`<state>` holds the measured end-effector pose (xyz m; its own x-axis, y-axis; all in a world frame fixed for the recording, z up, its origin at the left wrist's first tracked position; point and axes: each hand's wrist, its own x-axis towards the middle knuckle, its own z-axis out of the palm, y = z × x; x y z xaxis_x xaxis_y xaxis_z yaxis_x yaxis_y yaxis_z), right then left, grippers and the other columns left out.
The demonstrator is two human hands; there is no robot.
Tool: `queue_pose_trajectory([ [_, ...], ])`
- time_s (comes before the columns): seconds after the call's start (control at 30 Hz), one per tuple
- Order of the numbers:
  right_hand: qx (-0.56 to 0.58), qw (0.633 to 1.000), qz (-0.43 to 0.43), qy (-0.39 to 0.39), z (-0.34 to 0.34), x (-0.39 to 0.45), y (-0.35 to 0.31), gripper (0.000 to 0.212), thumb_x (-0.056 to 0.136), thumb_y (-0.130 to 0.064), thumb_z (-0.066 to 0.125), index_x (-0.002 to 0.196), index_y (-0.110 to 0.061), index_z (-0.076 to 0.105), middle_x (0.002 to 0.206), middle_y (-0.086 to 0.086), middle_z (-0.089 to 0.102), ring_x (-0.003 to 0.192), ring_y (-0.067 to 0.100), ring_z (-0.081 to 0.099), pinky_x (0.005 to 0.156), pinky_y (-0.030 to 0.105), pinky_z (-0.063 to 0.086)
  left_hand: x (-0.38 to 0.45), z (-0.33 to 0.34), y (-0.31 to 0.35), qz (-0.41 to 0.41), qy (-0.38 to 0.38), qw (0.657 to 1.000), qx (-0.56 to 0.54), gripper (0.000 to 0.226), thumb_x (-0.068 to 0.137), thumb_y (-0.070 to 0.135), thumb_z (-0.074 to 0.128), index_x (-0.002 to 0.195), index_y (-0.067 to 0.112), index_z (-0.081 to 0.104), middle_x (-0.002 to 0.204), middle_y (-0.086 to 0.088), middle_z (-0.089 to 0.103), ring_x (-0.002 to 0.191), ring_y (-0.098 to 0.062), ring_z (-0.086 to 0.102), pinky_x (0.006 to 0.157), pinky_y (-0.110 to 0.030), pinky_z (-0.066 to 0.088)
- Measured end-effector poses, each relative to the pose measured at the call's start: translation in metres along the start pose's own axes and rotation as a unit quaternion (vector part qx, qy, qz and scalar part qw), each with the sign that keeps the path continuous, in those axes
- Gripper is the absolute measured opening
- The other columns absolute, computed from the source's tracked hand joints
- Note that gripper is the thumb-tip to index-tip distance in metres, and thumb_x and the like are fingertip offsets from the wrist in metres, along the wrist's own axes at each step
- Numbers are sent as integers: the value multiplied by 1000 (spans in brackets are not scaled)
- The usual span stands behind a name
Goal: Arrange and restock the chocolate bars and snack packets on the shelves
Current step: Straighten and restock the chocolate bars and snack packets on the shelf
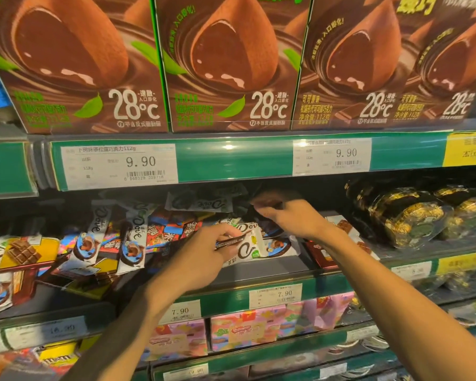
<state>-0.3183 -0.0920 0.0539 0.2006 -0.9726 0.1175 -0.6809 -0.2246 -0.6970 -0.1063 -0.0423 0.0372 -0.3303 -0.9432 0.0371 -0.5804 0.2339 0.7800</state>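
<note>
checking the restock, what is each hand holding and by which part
The left hand pinches a thin dark chocolate bar at its left end. The right hand reaches into the shelf's dark back; its hold cannot be told.

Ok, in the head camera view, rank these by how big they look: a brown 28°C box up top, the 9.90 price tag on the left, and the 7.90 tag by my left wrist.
Largest to smallest as they look:
1. brown 28°C box
2. 9.90 price tag
3. 7.90 tag
The box sits nearest the camera, so its lead is partly nearness.
</note>
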Motion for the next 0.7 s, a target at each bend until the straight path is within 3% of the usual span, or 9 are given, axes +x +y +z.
queue_pose_trajectory([
  [0.07,91,996,-14,-1,-5,-14,-6,9,95,-31,63,99,-24,67,87,-14,70,82,-7,66,75,8,49,6,5,2,10,11,1000,-16,22,92,19,66,107,34,63,106,17,63,104,3,55,79,-10,39],
  [0.17,125,989,-20,-75,-5,-29,-5,28,88,-38,71,110,-21,68,94,16,71,91,30,69,85,41,55,10,13,9,11,21,998,-51,25,87,21,73,104,34,61,97,13,66,98,-1,60,76,-15,44],
  [0.2,131,988,-26,-79,-5,-32,-2,28,87,-37,73,110,-21,69,95,22,69,90,40,66,85,49,54,12,16,11,10,26,998,-58,26,85,23,74,105,33,60,95,12,66,95,-1,62,75,-17,45],
  [0.27,135,988,-33,-63,-4,-35,3,19,88,-32,73,103,-21,72,96,22,69,90,45,63,85,54,53,13,20,14,12,32,998,-60,28,83,26,76,105,31,60,92,12,69,90,0,64,75,-21,49],
  [0.4,138,990,-9,-19,-5,-44,13,4,90,-15,70,89,-15,74,91,8,75,88,25,72,82,41,59,8,12,9,17,52,996,-64,25,82,23,77,102,30,62,91,11,68,88,-6,66,75,-23,53],
  [0.47,138,990,1,-19,-6,-50,20,6,90,-13,69,86,-15,73,89,3,76,85,12,73,71,26,59,3,-1,-2,19,113,993,-15,16,86,23,73,97,30,64,90,14,66,84,1,63,74,-16,51],
  [0.53,114,993,11,-22,-7,-54,26,5,91,-13,69,87,-15,72,85,-2,74,74,0,68,59,13,49,0,-21,-22,1,193,978,80,11,88,26,69,97,30,64,93,12,67,86,-3,63,79,-24,52],
  [0.6,54,998,10,-27,-5,-57,30,6,91,-14,69,88,-17,72,83,-5,72,73,0,65,57,13,48,-1,-41,-42,-58,241,943,222,19,89,36,65,106,28,65,104,-1,70,99,-22,63,88,-38,50],
  [0.7,-22,999,5,-37,2,-60,35,2,90,-26,70,90,-25,71,90,-6,72,85,7,67,73,24,56,-7,-58,-61,-184,180,888,382,51,92,54,53,129,18,56,124,-18,60,119,-37,49,97,-41,40],
])
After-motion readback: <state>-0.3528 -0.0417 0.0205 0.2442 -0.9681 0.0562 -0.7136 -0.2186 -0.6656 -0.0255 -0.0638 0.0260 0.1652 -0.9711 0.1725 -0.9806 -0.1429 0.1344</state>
